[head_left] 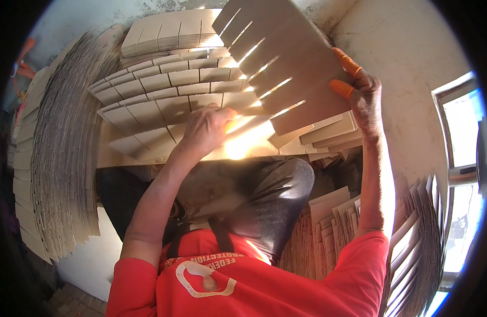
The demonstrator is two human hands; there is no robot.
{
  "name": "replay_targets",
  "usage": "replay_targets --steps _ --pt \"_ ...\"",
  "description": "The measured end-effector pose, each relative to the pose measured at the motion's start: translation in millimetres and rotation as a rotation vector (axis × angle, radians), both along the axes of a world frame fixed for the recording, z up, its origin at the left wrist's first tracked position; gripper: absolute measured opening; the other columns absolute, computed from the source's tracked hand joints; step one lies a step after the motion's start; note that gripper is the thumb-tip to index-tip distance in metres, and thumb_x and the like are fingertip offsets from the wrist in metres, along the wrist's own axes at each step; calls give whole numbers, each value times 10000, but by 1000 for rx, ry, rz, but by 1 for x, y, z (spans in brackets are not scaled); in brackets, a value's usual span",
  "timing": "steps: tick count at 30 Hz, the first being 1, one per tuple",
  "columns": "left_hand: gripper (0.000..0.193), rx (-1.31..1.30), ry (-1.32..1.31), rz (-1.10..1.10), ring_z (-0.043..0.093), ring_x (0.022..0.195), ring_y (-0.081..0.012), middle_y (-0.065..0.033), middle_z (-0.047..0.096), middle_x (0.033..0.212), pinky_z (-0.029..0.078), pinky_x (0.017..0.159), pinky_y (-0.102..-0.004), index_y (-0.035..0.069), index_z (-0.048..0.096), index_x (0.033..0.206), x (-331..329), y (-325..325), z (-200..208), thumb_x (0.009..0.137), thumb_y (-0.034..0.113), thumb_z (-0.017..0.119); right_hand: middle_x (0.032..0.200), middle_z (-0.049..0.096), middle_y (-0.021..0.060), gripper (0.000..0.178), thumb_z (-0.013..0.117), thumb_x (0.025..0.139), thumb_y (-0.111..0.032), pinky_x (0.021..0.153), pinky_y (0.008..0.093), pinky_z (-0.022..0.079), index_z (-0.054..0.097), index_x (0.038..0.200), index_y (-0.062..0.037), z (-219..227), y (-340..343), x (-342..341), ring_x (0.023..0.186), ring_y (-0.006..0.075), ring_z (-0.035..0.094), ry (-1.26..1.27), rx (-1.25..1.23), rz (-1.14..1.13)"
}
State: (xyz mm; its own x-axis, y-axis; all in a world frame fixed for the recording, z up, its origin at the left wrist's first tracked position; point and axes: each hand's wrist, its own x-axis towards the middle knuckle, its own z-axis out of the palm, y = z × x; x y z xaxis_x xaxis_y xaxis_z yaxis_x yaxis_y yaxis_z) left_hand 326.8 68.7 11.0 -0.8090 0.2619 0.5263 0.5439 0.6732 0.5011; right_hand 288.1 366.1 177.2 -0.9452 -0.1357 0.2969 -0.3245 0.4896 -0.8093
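Left hand point(207, 128): fingers curled at standing cardboard strips point(173, 108), its hold cannot be told | Right hand point(366, 91): thumb and fingers pinch slotted cardboard sheet point(302, 55) by its edge, raised beside strips | Risk: sheet may crease if it tilts against strips

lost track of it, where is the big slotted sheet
In the head view, the slotted sheet is right of centre near the top, held in the right hand beside the cardboard rows.
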Motion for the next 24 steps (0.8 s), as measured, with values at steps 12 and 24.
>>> replay_targets --steps 12,24 --pt "158 135 221 88 666 832 -311 -133 700 872 537 706 -396 9 697 938 -13 6 13 793 64 729 1079 689 32 597 634 780 125 827 210 507 566 1350 -40 -16 -2 -2 923 72 620 26 -106 32" --pt "239 -74 -15 210 659 934 -299 -108 681 997 545 778 -412 51 637 1060 -15 -1 14 826 97 645 937 697 -24 581 693 769 53 734 188 488 596 1329 -64 -35 -5 -5 778 18 568 -24 -53 51"
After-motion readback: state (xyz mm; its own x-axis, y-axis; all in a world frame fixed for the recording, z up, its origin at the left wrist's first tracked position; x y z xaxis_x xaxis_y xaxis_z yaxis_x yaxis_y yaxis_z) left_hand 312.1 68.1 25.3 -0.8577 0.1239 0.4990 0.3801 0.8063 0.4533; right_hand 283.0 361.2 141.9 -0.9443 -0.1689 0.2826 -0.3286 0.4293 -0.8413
